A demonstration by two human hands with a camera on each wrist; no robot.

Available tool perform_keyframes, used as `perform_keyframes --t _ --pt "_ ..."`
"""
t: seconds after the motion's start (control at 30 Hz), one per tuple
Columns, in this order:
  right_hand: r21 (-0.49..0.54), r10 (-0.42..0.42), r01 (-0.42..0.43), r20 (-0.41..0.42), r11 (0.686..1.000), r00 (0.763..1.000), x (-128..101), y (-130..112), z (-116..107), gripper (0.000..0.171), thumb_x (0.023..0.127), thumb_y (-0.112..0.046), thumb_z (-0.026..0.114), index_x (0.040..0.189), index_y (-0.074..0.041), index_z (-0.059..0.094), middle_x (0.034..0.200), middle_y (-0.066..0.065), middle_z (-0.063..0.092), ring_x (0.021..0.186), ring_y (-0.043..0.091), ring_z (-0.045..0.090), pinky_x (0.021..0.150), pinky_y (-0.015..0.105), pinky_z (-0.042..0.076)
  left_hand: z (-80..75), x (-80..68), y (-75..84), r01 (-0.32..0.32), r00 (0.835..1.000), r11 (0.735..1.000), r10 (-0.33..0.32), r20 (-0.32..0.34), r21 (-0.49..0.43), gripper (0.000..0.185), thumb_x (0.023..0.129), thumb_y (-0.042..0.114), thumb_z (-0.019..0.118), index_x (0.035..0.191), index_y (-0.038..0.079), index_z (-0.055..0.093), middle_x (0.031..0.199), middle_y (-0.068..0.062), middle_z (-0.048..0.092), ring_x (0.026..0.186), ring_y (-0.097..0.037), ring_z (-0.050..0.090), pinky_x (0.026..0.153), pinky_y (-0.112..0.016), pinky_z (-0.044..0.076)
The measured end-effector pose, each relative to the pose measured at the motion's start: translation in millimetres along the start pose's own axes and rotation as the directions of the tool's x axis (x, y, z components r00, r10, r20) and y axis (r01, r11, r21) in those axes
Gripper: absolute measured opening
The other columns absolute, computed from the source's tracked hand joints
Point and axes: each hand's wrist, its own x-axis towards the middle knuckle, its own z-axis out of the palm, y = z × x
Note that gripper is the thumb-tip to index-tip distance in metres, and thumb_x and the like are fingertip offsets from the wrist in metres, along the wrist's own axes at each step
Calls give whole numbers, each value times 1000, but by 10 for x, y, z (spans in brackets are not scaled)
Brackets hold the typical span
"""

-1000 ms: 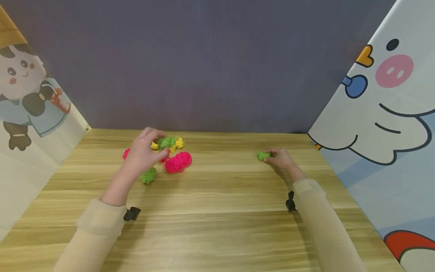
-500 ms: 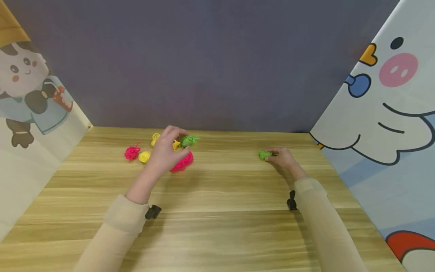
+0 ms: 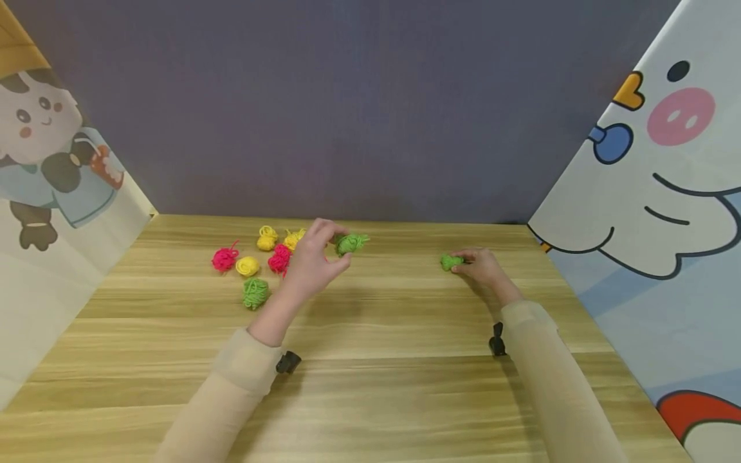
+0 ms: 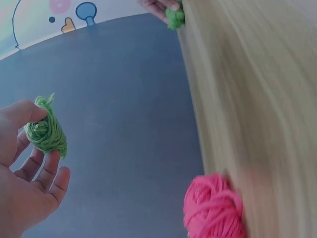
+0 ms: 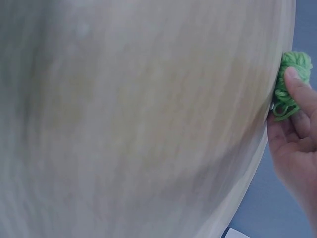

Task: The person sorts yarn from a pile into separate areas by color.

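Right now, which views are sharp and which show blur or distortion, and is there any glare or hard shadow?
Head view: sharp, evenly lit, no glare, only soft shadows under the arms on the table. Left wrist view: the wood grain is smeared and the pink yarn ball soft, while the green yarn ball in the left hand reads fairly clear. Right wrist view: wood blurred, its edge bowed; right hand soft.

Two green yarn balls (image 3: 350, 244) (image 3: 449, 262) (small); apart

green yarn balls (image 3: 351, 243), pink yarn balls (image 3: 224, 259), yellow yarn balls (image 3: 247, 266), wood-grain table (image 3: 376, 360), grey-purple wall (image 3: 347, 109)
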Motion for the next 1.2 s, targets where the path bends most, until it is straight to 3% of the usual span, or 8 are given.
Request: perform_keyframes --t 0.23,0.6,0.9,1.2 --pt "-6 4 -4 3 1000 1000 16 15 4 41 87 -14 68 125 -2 60 132 22 53 122 39 49 100 50 42 191 27 19 22 1000 997 -20 22 -71 32 76 5 72 106 8 62 105 -9 56 92 -18 54 82 -36 50" --pt "-6 14 -14 5 1000 1000 21 18 2 41 87 -15 68 125 -3 60 133 22 52 123 39 48 102 50 41 465 84 50 40 999 995 -37 36 -86 32 76 5 73 107 9 62 104 -5 58 90 -16 56 82 -33 53" --pt "-12 12 -12 8 1000 1000 17 3 -4 41 87 -14 67 126 -3 60 133 22 52 123 39 48 102 50 41 652 190 71 33 997 995 -25 76 -98 33 75 2 73 106 6 62 106 -5 60 92 -15 59 83 -25 52" --pt "2 25 -25 17 1000 1000 18 17 2 42 87 -17 68 126 -3 59 134 22 51 124 39 47 102 50 41 867 289 60 49 990 990 -30 138 -131 35 74 -1 74 106 5 63 108 -6 60 93 -16 60 86 -25 52"
